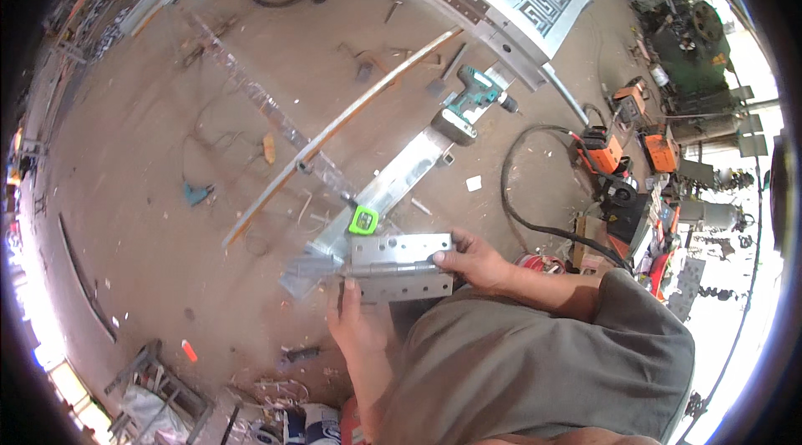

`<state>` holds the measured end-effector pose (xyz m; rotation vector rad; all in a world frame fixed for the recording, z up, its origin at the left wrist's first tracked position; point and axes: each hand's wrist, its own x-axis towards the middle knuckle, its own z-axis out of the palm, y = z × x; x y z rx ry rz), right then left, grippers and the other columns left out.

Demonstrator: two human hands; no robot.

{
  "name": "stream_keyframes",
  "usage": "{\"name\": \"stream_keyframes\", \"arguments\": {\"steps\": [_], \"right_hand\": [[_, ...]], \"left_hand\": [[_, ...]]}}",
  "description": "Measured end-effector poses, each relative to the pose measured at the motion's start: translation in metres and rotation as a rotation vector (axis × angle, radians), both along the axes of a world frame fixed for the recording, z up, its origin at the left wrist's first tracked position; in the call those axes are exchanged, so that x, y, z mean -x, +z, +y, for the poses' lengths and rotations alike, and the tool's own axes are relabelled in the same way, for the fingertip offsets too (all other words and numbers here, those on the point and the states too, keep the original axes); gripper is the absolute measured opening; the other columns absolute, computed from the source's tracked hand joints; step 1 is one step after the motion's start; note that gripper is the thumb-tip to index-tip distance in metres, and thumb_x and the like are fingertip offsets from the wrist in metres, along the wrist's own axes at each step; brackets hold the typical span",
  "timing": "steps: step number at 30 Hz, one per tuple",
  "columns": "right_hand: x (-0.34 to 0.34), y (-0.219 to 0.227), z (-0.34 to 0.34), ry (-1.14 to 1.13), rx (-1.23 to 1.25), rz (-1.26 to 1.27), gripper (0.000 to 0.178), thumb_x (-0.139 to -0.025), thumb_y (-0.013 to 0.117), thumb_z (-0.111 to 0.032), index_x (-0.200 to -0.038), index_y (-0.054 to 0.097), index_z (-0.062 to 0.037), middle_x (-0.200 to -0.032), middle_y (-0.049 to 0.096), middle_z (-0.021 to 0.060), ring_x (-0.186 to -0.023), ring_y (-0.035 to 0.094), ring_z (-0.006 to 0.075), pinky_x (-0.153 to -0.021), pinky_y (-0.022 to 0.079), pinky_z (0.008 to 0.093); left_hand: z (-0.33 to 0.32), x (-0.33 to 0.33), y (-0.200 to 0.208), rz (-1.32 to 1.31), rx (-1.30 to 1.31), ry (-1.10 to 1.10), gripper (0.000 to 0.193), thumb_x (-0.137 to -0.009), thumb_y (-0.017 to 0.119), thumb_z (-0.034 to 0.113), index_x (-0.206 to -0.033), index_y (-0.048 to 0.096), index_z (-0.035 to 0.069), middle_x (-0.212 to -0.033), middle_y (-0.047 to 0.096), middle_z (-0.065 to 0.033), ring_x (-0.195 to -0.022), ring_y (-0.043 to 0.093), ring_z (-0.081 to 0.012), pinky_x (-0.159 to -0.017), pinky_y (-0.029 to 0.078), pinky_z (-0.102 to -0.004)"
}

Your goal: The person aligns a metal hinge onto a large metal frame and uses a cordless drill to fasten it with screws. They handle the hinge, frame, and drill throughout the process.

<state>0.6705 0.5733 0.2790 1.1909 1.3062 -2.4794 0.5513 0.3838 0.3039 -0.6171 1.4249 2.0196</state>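
A large silver steel hinge [397, 255] with drilled holes is held in front of my body, its two leaves spread either side of the knuckle line. My right hand [478, 263] grips its right end, thumb on top near the knuckle. At the lower left corner, my left hand [361, 328] is closed on the hinge, its thumb on the near leaf; the fingers beneath are hidden. Just beyond the hinge, a bright green tape measure [363, 219] rests on a flat silver metal bar [403, 168]. A teal cordless drill [474, 103] lies across that bar farther out.
A rusty-edged long strip [334, 123] crosses the floor. Far right of centre lies a white panel with a steel frame [493, 27]. Orange machines [603, 153] with a thick black cable [511, 194] stand at right. A teal corded tool [197, 194] lies at left.
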Motion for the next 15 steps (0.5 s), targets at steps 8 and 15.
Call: {"name": "stream_keyframes", "arguments": {"steps": [8,15], "right_hand": [[-0.053,0.009,-0.013,-0.058,0.05,0.234,0.039,-0.095,0.075,-0.016,-0.128,0.057,-0.0051,-0.105,0.066,0.0033,-0.09,0.061,0.0108,-0.073,0.051,0.027],[-0.107,0.028,-0.036,-0.064,0.153,0.238,0.043,-0.094,0.075,-0.018,-0.129,0.054,-0.0033,-0.11,0.068,0.0088,-0.097,0.067,0.0152,-0.079,0.057,0.0314]], "left_hand": [[-0.014,-0.046,0.023,0.248,-0.037,-0.022,0.035,-0.101,0.065,0.013,-0.13,0.061,-0.005,-0.121,0.068,-0.0104,-0.11,0.064,-0.0184,-0.097,0.05,-0.034],[-0.038,-0.107,0.066,0.248,-0.083,-0.088,0.029,-0.102,0.066,0.016,-0.122,0.067,-0.004,-0.109,0.071,-0.0063,-0.097,0.066,-0.0128,-0.086,0.051,-0.0281]]}}
